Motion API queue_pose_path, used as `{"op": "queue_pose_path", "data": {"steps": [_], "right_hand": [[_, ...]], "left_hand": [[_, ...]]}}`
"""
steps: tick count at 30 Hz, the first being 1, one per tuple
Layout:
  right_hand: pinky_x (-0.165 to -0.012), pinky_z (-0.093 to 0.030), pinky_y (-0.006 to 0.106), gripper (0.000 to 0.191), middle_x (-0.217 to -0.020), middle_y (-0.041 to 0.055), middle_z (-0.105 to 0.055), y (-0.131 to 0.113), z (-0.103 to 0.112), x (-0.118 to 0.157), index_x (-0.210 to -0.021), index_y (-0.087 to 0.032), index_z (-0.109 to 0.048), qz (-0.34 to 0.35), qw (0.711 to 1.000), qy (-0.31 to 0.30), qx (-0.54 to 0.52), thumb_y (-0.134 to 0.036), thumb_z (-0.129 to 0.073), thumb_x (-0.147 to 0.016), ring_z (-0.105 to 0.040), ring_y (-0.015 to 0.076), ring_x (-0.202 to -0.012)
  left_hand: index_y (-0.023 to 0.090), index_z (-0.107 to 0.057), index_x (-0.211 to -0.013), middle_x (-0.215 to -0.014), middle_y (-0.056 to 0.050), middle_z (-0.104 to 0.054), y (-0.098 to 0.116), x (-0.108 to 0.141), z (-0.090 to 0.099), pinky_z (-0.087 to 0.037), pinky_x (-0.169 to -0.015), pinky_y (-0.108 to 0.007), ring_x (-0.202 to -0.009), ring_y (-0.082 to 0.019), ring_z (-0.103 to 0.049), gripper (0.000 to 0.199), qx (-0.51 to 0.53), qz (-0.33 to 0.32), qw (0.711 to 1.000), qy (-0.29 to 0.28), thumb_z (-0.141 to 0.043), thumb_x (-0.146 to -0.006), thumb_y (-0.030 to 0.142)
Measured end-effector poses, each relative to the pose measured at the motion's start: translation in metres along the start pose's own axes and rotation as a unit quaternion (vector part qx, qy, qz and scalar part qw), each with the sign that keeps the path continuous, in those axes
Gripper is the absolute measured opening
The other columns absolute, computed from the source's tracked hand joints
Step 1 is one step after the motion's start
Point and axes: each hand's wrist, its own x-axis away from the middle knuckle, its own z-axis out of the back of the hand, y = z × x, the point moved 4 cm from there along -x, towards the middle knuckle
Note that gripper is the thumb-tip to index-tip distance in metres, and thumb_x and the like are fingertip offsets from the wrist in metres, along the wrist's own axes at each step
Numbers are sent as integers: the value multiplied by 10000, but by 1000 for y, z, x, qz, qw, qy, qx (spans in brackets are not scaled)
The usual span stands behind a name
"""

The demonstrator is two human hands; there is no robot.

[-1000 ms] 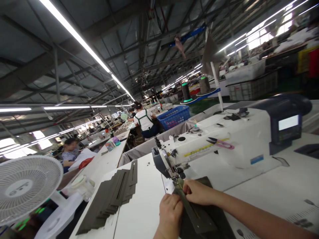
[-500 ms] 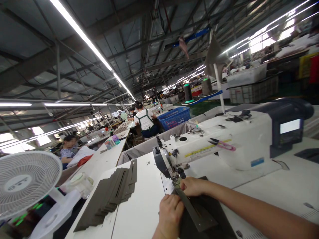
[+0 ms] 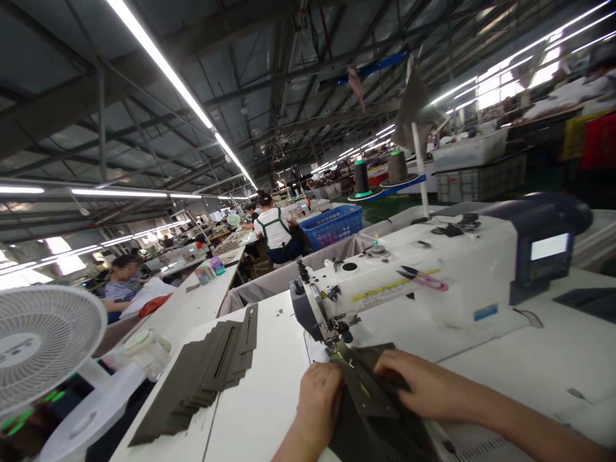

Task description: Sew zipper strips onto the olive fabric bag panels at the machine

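A white sewing machine (image 3: 452, 269) stands on the white table, its needle area over dark grey-brown fabric (image 3: 380, 430). A flat strip (image 3: 366, 391) of the same colour lies on that fabric, running from under the needle area toward me. My left hand (image 3: 317, 398) is at the left edge of the strip, fingers curled on the fabric. On the right, my right hand (image 3: 414, 382) grips the fabric's raised edge between thumb and fingers. Left of the machine lies a fanned stack of dark pieces (image 3: 202, 372).
A white fan (image 3: 43, 346) stands at the left. Pink-handled snips (image 3: 428, 280) rest on the machine arm. Behind are a blue basket (image 3: 332, 228), a seated person in a white shirt (image 3: 276, 228) and another person in stripes (image 3: 120, 289). Thread cones (image 3: 360, 178) stand on a blue holder.
My right hand has moved away from the needle, to the right and toward me, lifting the fabric's edge. My left hand has shifted slightly up and left in the picture. The view has turned slightly.
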Motion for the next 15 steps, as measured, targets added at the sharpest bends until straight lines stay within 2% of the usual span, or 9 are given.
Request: {"op": "queue_pose_path", "data": {"steps": [1,3,5,6,9,12,15], "right_hand": [[-851,-441,327,448,-1035,78,-637,2,-1,12,-999,-183,-631,19,1000,-9,9,-65,-507,-585,-577,229,-984],[-956,-390,401,662,-1290,126,-501,12,-10,36,-1220,-199,-542,42,999,-13,31,-116,-581,-564,-448,290,-1191],[-979,-375,426,774,-1393,130,-383,20,-22,54,-1308,-222,-461,66,997,16,48,-144,-621,-555,-355,307,-1265],[-980,-377,422,762,-1400,120,-375,21,-26,59,-1308,-237,-460,85,994,43,56,-131,-612,-570,-351,296,-1269],[-948,-401,424,553,-1286,98,-507,12,-24,56,-1165,-260,-584,128,979,128,95,-57,-498,-658,-465,251,-1172],[-814,-456,397,354,-987,93,-639,3,1,39,-939,-226,-664,139,973,154,101,-69,-398,-767,-581,216,-906],[-767,-463,349,310,-872,80,-649,16,31,25,-887,-198,-656,112,978,169,40,-145,-354,-838,-595,197,-829]], "left_hand": [[178,-526,-785,-692,-61,-613,0,1,0,-444,-589,-301,-641,-193,-578,232,5,3,1000,1,-325,-895,152],[185,-536,-810,-717,-54,-627,-2,2,0,-453,-605,-300,-660,-192,-588,211,15,14,1000,3,-343,-886,148],[191,-542,-821,-731,-48,-635,-5,1,1,-459,-606,-294,-665,-191,-590,191,23,35,999,8,-364,-874,145],[193,-545,-827,-736,-46,-637,-7,0,1,-461,-602,-289,-665,-190,-591,182,26,49,998,11,-375,-868,142],[199,-558,-850,-748,-36,-644,-12,-5,2,-468,-604,-272,-672,-181,-599,162,38,87,995,15,-410,-852,134],[198,-556,-820,-723,-21,-637,-16,-10,6,-474,-604,-258,-654,-170,-603,152,49,121,991,19,-422,-846,130],[189,-535,-781,-688,-14,-619,-17,-11,10,-468,-572,-235,-612,-153,-592,158,59,151,987,22,-409,-846,120]]}}
